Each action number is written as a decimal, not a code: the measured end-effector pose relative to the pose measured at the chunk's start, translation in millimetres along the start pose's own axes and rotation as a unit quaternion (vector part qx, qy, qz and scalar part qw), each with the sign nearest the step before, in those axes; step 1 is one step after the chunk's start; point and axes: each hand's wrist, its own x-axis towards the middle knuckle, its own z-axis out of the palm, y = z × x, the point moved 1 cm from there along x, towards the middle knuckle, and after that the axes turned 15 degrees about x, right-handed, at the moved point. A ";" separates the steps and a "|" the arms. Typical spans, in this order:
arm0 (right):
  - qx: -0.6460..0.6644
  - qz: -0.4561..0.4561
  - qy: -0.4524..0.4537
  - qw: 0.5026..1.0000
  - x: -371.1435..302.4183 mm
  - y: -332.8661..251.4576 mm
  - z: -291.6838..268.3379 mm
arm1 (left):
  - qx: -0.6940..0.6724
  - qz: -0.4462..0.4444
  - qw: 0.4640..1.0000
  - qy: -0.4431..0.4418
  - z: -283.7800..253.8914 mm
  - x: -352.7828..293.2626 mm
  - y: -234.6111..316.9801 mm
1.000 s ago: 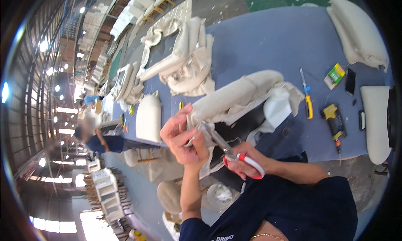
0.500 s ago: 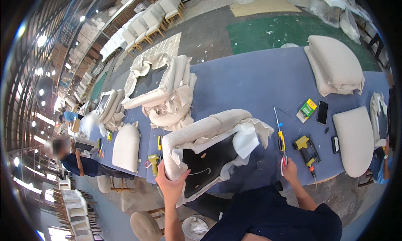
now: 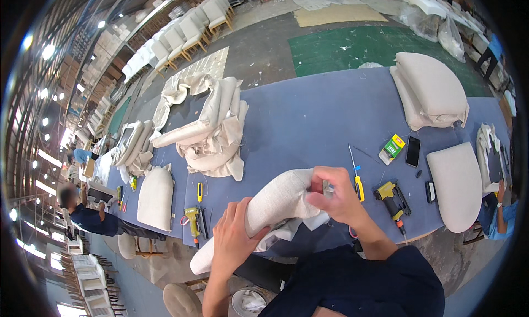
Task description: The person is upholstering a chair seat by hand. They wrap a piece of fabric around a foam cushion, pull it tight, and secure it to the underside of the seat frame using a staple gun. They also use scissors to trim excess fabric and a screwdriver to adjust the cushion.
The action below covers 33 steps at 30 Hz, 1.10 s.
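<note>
A beige upholstered chair pad (image 3: 281,201) is tipped up at the near edge of the table, its padded cloth side toward the top and its underside mostly hidden. My left hand (image 3: 234,237) is wrapped around its left part, thumb on the near side and fingers over the top. My right hand (image 3: 339,198) grips the cloth at its right end, fingers curled over. Loose white lining (image 3: 317,220) shows below. Just right of my right hand lies a yellow-handled screwdriver (image 3: 359,188). A red scissor handle (image 3: 352,232) peeks out beside my right forearm.
On the blue-covered table (image 3: 308,113) are a yellow nail gun (image 3: 392,198), a second nail gun (image 3: 194,220), a phone (image 3: 413,151) and a green-yellow box (image 3: 392,149). Pad stacks stand left (image 3: 212,129) and far right (image 3: 430,91). A co-worker (image 3: 91,215) is at the left.
My right hand has left the scissors and taken hold of the pad's right end. The pad has turned over, so its dark open underside no longer faces me. My left hand still holds it.
</note>
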 end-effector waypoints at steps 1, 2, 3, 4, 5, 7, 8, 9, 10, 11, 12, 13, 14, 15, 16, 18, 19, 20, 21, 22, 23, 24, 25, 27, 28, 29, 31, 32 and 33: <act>-0.060 0.026 -0.023 0.998 5.1 -5.8 2.8 | -0.033 0.034 0.998 -0.031 -13.0 4.4 2.4; -0.061 0.052 -0.008 0.997 8.1 -13.2 7.4 | -0.070 0.067 0.994 -0.056 -22.4 11.6 3.0; -0.064 0.077 0.004 0.995 9.0 -18.6 12.4 | -0.115 0.119 0.983 -0.072 -24.7 24.9 2.7; -0.066 0.101 0.017 0.993 9.4 -21.6 16.6 | -0.159 0.172 0.968 -0.089 -27.6 43.7 2.4; -0.075 0.056 0.018 0.995 7.1 -21.8 23.8 | -0.206 0.220 0.948 -0.105 -28.0 58.0 -0.1; -0.081 -0.030 0.018 0.996 -0.5 -18.9 37.4 | -0.325 0.257 0.902 -0.119 -12.1 88.6 2.5; -0.070 -0.033 0.036 0.996 -2.1 -21.9 41.9 | -0.384 0.277 0.867 -0.156 -6.0 103.2 1.8; -0.052 -0.044 0.030 0.997 -5.6 -23.0 42.9 | -0.436 0.296 0.827 -0.197 -1.5 110.8 4.5; -0.033 -0.054 0.023 0.998 -8.7 -23.8 44.3 | -0.467 0.279 0.823 -0.164 -1.7 109.9 10.7; -0.010 -0.066 0.020 0.998 -10.9 -23.0 46.2 | -0.461 0.275 0.827 -0.168 1.1 112.3 11.4; -0.024 -0.060 0.006 0.998 -12.0 -18.7 45.9 | -0.455 0.272 0.830 -0.172 4.5 116.4 10.2; -0.038 -0.054 -0.010 0.998 -12.8 -12.4 43.7 | -0.449 0.268 0.834 -0.176 7.6 120.7 8.9; -0.054 -0.050 -0.029 0.997 -11.9 -9.2 43.1 | -0.457 0.268 0.829 -0.178 9.1 125.2 9.0; -0.018 -0.006 -0.011 1.000 -9.8 -7.7 44.0 | -0.465 0.267 0.825 -0.179 10.2 130.6 9.1; 0.017 0.039 0.006 0.999 -7.1 -6.4 45.0 | -0.474 0.266 0.820 -0.180 10.8 135.9 8.3; 0.081 0.098 0.022 0.992 2.3 -4.6 46.0 | -0.467 0.257 0.817 -0.222 10.8 150.0 5.5; 0.109 0.114 0.019 0.987 8.5 -4.7 46.5 | -0.463 0.253 0.815 -0.242 11.1 156.2 3.1; 0.135 0.131 0.020 0.982 13.8 -4.7 45.4 | -0.479 0.251 0.805 -0.245 13.7 162.8 2.1; 0.162 0.148 0.021 0.975 19.7 -3.5 44.2 | -0.495 0.249 0.795 -0.248 16.6 169.2 0.4; 0.173 0.144 0.011 0.974 26.9 -0.9 42.1 | -0.511 0.247 0.785 -0.250 18.6 174.3 -1.5; 0.185 0.140 0.005 0.973 33.8 3.3 37.0 | -0.506 0.238 0.793 -0.243 19.5 178.9 -1.7; 0.196 0.136 -0.002 0.971 39.1 8.0 33.7 | -0.500 0.229 0.801 -0.236 18.2 181.7 -2.9; 0.209 0.131 -0.003 0.969 42.8 13.4 34.0 | -0.495 0.220 0.809 -0.228 17.3 184.9 -5.5; 0.236 0.121 -0.010 0.964 51.8 27.1 37.0 | -0.499 0.219 0.809 -0.219 20.9 190.0 -16.5; 0.233 0.095 -0.007 0.968 58.8 32.0 36.8 | -0.501 0.218 0.810 -0.214 22.7 195.1 -20.9; 0.236 0.073 -0.007 0.969 64.4 37.6 40.7 | -0.509 0.220 0.807 -0.203 23.1 198.6 -25.6; 0.239 0.041 -0.002 0.970 71.3 51.8 50.9 | -0.530 0.209 0.800 -0.188 29.1 201.0 -38.6; 0.235 0.029 0.003 0.972 76.6 56.1 52.8 | -0.536 0.195 0.798 -0.195 32.0 203.4 -43.7; 0.233 0.016 0.005 0.972 81.5 59.3 55.4 | -0.538 0.199 0.798 -0.186 33.1 203.7 -49.7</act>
